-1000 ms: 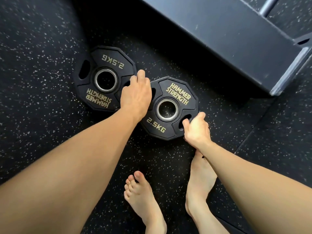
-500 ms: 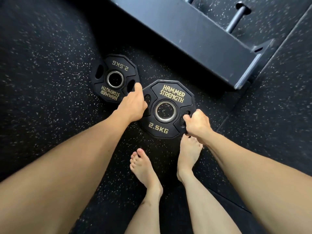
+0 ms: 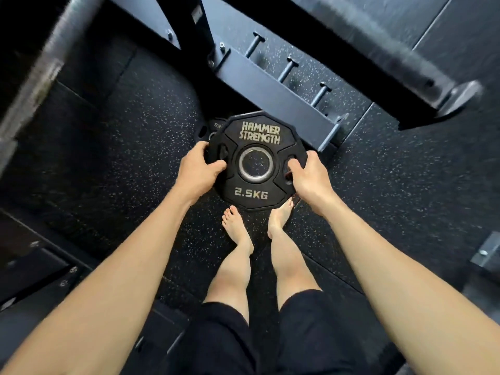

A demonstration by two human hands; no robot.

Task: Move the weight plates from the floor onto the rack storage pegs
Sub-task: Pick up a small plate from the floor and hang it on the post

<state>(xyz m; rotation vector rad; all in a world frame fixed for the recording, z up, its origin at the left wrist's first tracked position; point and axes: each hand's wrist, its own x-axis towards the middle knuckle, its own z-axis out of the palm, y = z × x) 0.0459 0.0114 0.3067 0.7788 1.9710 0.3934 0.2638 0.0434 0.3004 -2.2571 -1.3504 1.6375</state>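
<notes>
A black 2.5 kg Hammer Strength weight plate (image 3: 258,190) is held flat in the air above the floor, its gold lettering facing me. My left hand (image 3: 198,170) grips its left edge through the hand slot, and my right hand (image 3: 308,177) grips the right slot. A second black plate (image 3: 215,128) lies on the floor behind it, mostly hidden by the held plate. Beyond the plate, the dark rack base beam (image 3: 273,90) carries three short storage pegs (image 3: 288,69) pointing away from me.
The floor is black speckled rubber (image 3: 392,171). My bare feet (image 3: 238,228) stand just under the plate. A thick rack upright (image 3: 194,47) rises behind the beam, a blurred metal post (image 3: 35,71) stands at the left, and a bolted bracket (image 3: 484,255) sits at the right.
Both hands have lifted the 2.5 kg plate off the floor as I stood up. The other plate stayed on the floor and is now mostly covered. The rack pegs have come into view.
</notes>
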